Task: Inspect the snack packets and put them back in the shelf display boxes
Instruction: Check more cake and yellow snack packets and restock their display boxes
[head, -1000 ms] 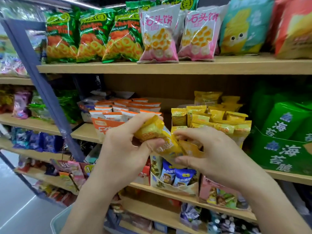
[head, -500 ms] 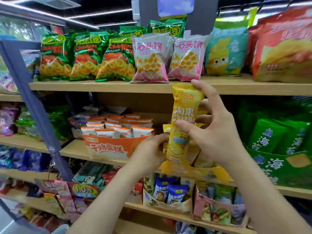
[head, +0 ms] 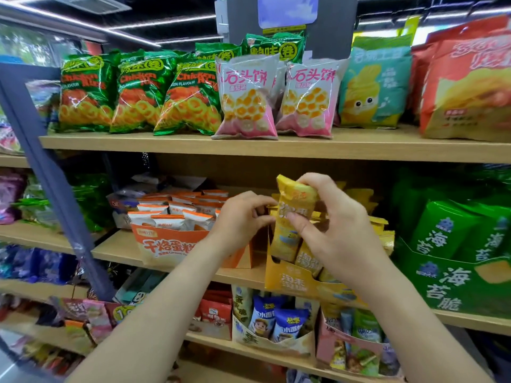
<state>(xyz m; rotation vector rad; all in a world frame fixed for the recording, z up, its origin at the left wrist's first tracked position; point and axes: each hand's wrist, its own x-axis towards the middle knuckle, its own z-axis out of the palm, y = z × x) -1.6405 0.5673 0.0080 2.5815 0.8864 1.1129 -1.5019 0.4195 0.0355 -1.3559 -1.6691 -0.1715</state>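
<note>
**Q.** Where is the task's thing, and what holds it?

**A.** The slim yellow foil snack packet (head: 293, 217) is in the right hand (head: 340, 233). The thumb crosses its printed face and the fingers wrap round its upper end from behind. It hangs over the front left corner of the yellow cardboard display box (head: 287, 283), which stands on the pale wooden shelf board (head: 124, 252).

**Q.** Which relation governs the coming move?

**A.** The packet's long axis is close to upright, with its lower end pointing down at the box's opening. The box lies straight below the holding hand, so the return is judged to be a short descent along that axis.

**Q.** And the other hand?

**A.** The left hand (head: 240, 217) is just beside the packet's left edge, fingers curled, with its fingertips at the tops of the boxed packets. Whether it pinches one or only parts them cannot be told. The right hand is the nearer, being already on the packet.

**Q.** Counts?

**A.** Hands: two. Packets held clear of the box: one. Yellow boxes: one. Two packet faces show in it under the right hand, and further tops stand behind, too overlapped to count. The orange-and-white cardboard display box (head: 166, 247) to the left: one.
</note>
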